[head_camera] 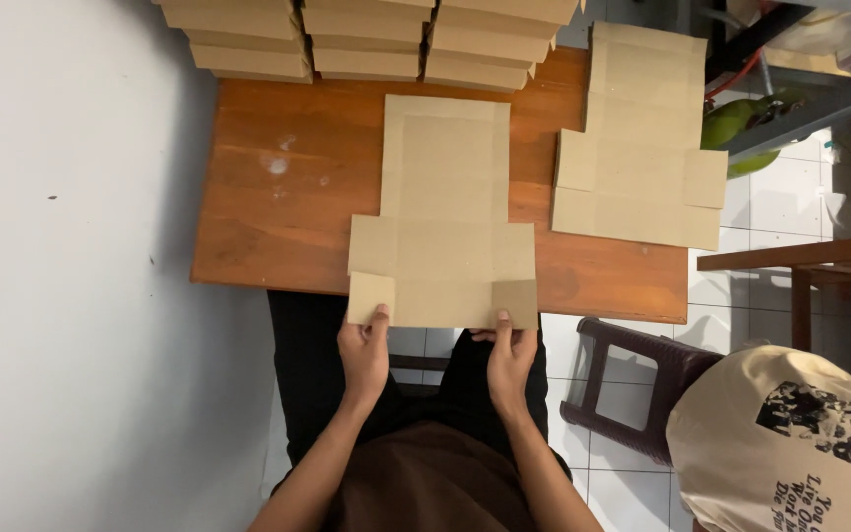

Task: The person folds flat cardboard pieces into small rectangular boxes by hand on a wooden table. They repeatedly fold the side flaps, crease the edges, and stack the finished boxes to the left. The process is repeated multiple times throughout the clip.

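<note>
You had a flat cardboard box blank [443, 212] laid lengthwise on the wooden counter [278, 197], its near edge hanging just past the counter's front. Your left hand [363, 353] pinched the near left flap, thumb on top, grip closed on the card. Your right hand [511, 357] pinched the near right flap the same way, grip closed. A second flat blank [642, 148] lay just to the right, apart from the first. Stacks of folded boxes [366, 39] lined the counter's far edge. A dark plastic stool [642, 394] stood on the tiled floor [622, 493] at your right, beside another person's beige printed shirt [780, 443].
</note>
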